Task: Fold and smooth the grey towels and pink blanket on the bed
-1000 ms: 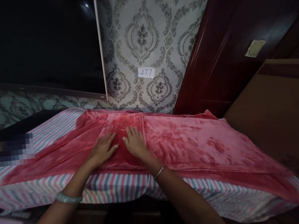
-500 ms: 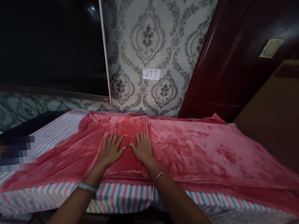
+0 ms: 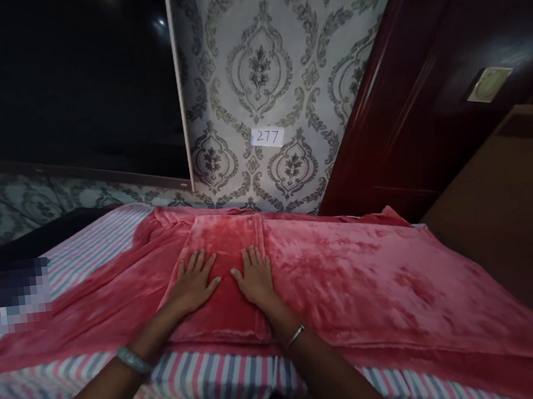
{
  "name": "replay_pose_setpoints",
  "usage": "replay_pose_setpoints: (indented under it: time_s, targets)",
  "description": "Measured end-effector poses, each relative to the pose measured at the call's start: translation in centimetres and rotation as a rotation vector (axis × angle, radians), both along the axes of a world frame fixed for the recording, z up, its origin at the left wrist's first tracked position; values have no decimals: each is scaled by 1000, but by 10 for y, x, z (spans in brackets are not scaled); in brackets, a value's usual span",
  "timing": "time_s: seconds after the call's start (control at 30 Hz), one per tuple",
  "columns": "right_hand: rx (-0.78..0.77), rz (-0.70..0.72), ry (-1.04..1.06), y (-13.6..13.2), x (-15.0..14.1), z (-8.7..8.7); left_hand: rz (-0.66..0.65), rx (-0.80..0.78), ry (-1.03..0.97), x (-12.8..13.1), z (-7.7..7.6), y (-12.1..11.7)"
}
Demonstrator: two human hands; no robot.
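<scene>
A pink plush blanket (image 3: 360,278) lies spread over a bed with a striped sheet (image 3: 208,374). A folded panel of the same pink fabric (image 3: 226,242) sits on top of it near the middle. My left hand (image 3: 193,283) lies flat on that panel with its fingers spread, open. Beside it, my right hand (image 3: 255,275) rests palm down on the panel's right part near the fold edge, fingers stretched out. A bangle is on my left wrist and a thin bracelet on my right.
Behind the bed is patterned wallpaper with a small label reading 277 (image 3: 267,137). A dark window or screen (image 3: 64,87) fills the upper left. A dark red wooden door (image 3: 425,81) and brown furniture (image 3: 510,212) stand at the right.
Both hands have slid a little farther up the folded panel and stay flat on it. The view has shifted slightly.
</scene>
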State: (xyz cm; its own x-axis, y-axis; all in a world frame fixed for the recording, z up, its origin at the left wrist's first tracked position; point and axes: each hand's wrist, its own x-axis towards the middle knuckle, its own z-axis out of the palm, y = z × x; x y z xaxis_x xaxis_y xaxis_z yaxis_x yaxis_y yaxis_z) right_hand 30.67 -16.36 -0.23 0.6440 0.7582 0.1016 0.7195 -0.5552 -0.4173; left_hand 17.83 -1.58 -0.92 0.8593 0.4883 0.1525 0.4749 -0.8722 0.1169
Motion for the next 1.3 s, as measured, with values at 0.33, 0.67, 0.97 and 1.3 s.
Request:
replay_pose_setpoints:
  time_s: [0.33, 0.67, 0.97, 1.3]
  targets:
    - [178, 13, -77, 44, 57, 33, 56, -107, -82, 73, 53, 60]
    - [11, -41, -125, 86, 118, 9, 149, 14, 42, 133, 23, 81]
    - [37, -78, -153, 84, 122, -10, 135, 25, 13, 132, 13, 82]
    - [-53, -45, -55, 68, 117, 16, 110, -101, 85, 132, 32, 79]
